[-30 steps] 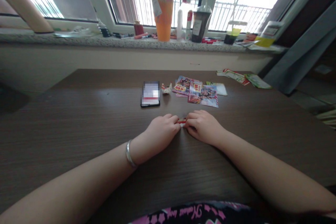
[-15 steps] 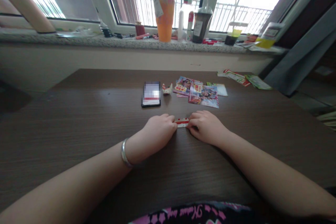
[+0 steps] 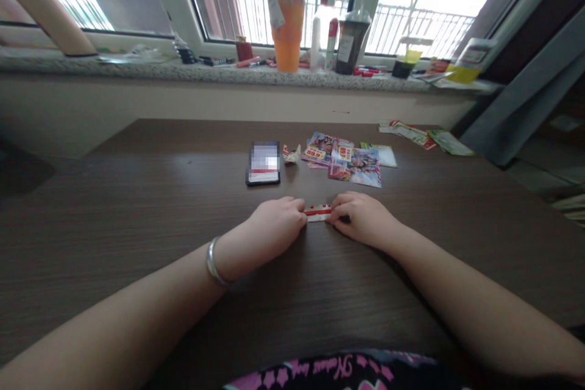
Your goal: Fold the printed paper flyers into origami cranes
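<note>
A narrow strip of folded red-and-white printed paper [image 3: 319,213] lies on the dark wooden table [image 3: 137,213], between my two hands. My left hand [image 3: 278,222], with a silver bangle at its wrist, is closed on the strip's left end. The strip's right end is pinched in the fingers of my right hand [image 3: 359,216]. Both ends of the paper are hidden under my fingers. Just beyond my hands stands a small folded paper piece [image 3: 291,154], white with red and green print.
A phone [image 3: 264,163] with a blurred screen lies left of the paper piece. Printed flyers [image 3: 354,164] overlap to its right, with more colourful paper strips [image 3: 414,134] at the far right edge. An orange drink cup [image 3: 287,27], a dark cup [image 3: 351,42] and bottles line the windowsill [image 3: 219,73].
My hands have moved slightly apart along the strip, so a little more of its middle shows. Both still hold its ends, and the other things have stayed put.
</note>
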`<act>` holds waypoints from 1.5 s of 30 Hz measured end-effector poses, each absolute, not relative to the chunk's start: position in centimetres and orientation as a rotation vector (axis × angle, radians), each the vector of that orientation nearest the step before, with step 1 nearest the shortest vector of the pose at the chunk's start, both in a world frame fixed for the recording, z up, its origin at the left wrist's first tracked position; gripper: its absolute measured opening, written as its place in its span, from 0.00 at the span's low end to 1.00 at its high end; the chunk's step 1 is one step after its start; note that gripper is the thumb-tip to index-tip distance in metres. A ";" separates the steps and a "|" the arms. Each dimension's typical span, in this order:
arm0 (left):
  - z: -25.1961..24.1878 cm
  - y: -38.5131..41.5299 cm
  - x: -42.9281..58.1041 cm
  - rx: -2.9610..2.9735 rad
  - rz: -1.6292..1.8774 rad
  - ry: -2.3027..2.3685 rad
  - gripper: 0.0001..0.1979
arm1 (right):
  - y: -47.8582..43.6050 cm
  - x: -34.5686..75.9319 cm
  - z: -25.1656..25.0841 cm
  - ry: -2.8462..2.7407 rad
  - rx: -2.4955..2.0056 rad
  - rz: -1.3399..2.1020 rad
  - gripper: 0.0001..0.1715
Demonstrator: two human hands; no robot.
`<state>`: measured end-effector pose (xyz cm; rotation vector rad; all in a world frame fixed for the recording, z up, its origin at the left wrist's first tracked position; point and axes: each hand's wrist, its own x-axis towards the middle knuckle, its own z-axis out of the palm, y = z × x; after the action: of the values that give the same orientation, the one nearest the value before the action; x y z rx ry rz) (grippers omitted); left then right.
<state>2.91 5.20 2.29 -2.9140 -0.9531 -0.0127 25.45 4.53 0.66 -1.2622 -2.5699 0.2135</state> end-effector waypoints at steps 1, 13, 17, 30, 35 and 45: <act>2.1 5.3 2.9 -2.919 -0.049 -0.924 0.11 | 4.7 25.6 0.4 -2.543 -1.244 0.278 0.08; 0.5 5.5 3.0 -2.950 -0.207 -0.858 0.13 | 6.3 26.2 -0.8 -2.397 -1.151 0.635 0.05; 0.6 5.6 3.2 -2.950 -0.224 -0.855 0.11 | 6.1 26.1 -0.9 -2.376 -1.130 0.577 0.05; 0.6 6.1 3.7 -3.041 -0.421 -0.983 0.10 | 4.4 24.6 0.2 -2.625 -1.164 -0.048 0.12; 0.3 6.0 3.7 -3.008 -0.446 -1.024 0.07 | 4.6 24.5 0.2 -2.585 -1.200 -0.012 0.10; -0.1 5.8 3.8 -2.977 -0.502 -1.085 0.10 | 4.8 24.5 0.1 -2.548 -1.184 0.043 0.09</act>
<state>3.78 5.76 -0.09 -2.9771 -1.0847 -0.5021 24.47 4.78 0.13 -1.1844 -2.5482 0.0426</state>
